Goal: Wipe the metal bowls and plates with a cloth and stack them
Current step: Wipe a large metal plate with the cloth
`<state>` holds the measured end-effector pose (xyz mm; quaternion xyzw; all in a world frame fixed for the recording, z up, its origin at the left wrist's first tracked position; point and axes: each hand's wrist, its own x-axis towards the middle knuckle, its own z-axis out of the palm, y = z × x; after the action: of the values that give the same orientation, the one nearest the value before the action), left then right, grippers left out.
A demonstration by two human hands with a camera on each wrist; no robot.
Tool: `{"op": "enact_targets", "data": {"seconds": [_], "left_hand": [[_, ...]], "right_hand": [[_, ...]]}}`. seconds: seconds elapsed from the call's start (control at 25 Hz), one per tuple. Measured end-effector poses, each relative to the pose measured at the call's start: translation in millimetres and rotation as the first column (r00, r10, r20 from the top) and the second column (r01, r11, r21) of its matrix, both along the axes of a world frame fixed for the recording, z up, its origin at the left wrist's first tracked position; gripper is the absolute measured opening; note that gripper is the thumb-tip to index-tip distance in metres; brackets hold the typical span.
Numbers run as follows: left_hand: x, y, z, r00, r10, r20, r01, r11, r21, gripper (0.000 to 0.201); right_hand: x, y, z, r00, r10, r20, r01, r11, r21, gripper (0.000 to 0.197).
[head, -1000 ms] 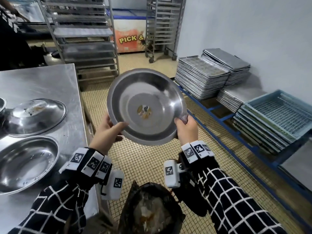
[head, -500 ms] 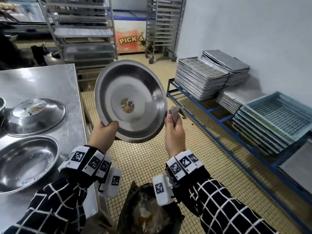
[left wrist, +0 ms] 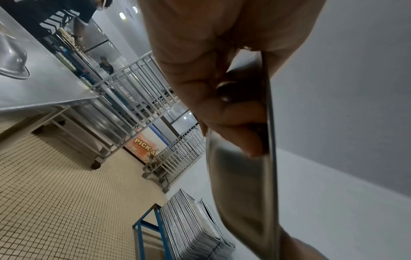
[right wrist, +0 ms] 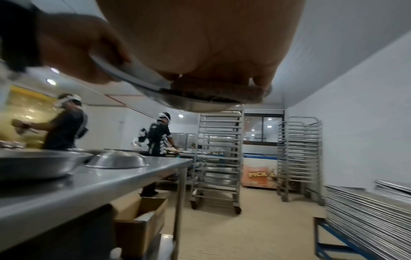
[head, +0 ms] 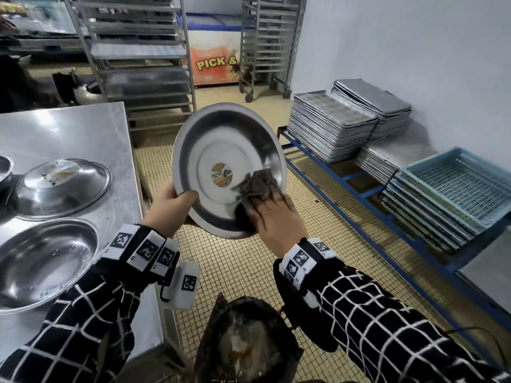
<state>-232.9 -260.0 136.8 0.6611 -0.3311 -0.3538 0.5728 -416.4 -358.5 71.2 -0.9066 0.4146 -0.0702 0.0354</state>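
1. Far left of the head view: steel table (head: 83, 128) carrying an upturned bowl (head: 19, 261) at lower left and, just above it, an inverted plate (head: 60, 186) with brown specks on its underside. Judged to be waiting for the cloth; no finished stack in view.
2. Left of centre: left hand (head: 171, 208) pinching the lower left rim of the held plate (head: 221, 150), thumb curled over the front edge, fingers behind the metal in the left wrist view. Plate tilted up, hollow side facing the camera, round sticker (head: 222, 174) at its middle, clear of the table and above the tiled floor (head: 243, 272).
3. Centre right: right hand (head: 276, 219) pressing a grey-brown cloth (head: 257, 183) onto the plate's lower right inner face, fingers spread flat over the cloth.
4. Step in hand, by judgement: wiping the inside of this plate.
5. Next move probably calls for sweeping the cloth round the inner wall, keeping the rim pinch firm against the push, then turning the plate to wipe its back before setting it down.
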Motion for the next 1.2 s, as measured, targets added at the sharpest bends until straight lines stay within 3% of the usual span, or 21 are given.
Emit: {"op": "enact_targets", "data": {"seconds": [0.12,0.2,0.28,0.4,0.52,0.56,0.68,0.76,0.88,0.96,1.08,1.2], "left_hand": [[-7.8,-2.5,-6.0,1.000,0.029,-0.006,-0.029,1.000,-0.007,0.015],[-10.6,-6.2,-7.3,0.996,0.089,0.005,-0.089,0.996,-0.026,0.014],[-11.9,-8.3,-5.6,0.990,0.138,0.017,-0.137,0.989,-0.051,0.015],[-10.5,-8.3,-3.6,0.987,0.161,-0.019,-0.161,0.986,-0.043,0.014],[-5.8,-4.2,-1.4,0.996,0.091,0.003,-0.091,0.996,-0.020,0.013],[-4.8,-1.5,-0.6,0.998,0.063,0.005,-0.063,0.998,-0.007,0.013],[-2.9,6.1,-0.4,0.996,0.032,-0.078,-0.029,0.999,0.044,0.014],[1.7,8.0,-2.3,0.991,0.027,-0.134,-0.015,0.996,0.084,0.013],[10.8,8.4,-3.9,0.987,0.050,-0.151,-0.034,0.994,0.105,0.010],[11.8,8.2,-5.1,0.988,0.078,-0.134,-0.075,0.997,0.026,0.016],[-2.5,11.4,-11.5,0.993,0.078,-0.092,-0.087,0.991,-0.100,0.041],[-30.1,16.7,-18.9,0.997,0.066,-0.044,-0.072,0.985,-0.157,0.035]], "right_hand": [[0.8,4.2,-4.0,0.997,-0.037,0.068,0.037,0.999,0.007,0.061],[13.2,29.8,-7.5,0.956,0.022,0.291,-0.047,0.996,0.079,0.061],[26.4,60.2,-12.0,0.898,0.074,0.435,-0.110,0.992,0.057,0.053],[26.2,65.1,-22.1,0.888,0.022,0.459,-0.020,1.000,-0.010,0.053],[3.3,30.9,-31.7,0.887,-0.142,0.440,0.100,0.988,0.117,0.063],[-5.6,19.3,-28.9,0.848,-0.207,0.488,0.122,0.972,0.201,0.062],[-25.5,-2.6,3.9,0.603,-0.478,0.639,0.115,0.845,0.523,0.046],[-32.5,-15.6,24.0,0.526,-0.581,0.621,0.099,0.767,0.634,0.037],[-31.3,-23.7,31.0,0.544,-0.592,0.594,0.090,0.745,0.661,0.028],[-25.9,-17.5,27.2,0.529,-0.596,0.604,0.118,0.756,0.643,0.021],[-9.2,2.7,21.2,0.332,-0.702,0.630,0.075,0.686,0.724,0.010],[13.3,22.0,16.2,0.172,-0.772,0.612,-0.111,0.602,0.791,0.012]]}}
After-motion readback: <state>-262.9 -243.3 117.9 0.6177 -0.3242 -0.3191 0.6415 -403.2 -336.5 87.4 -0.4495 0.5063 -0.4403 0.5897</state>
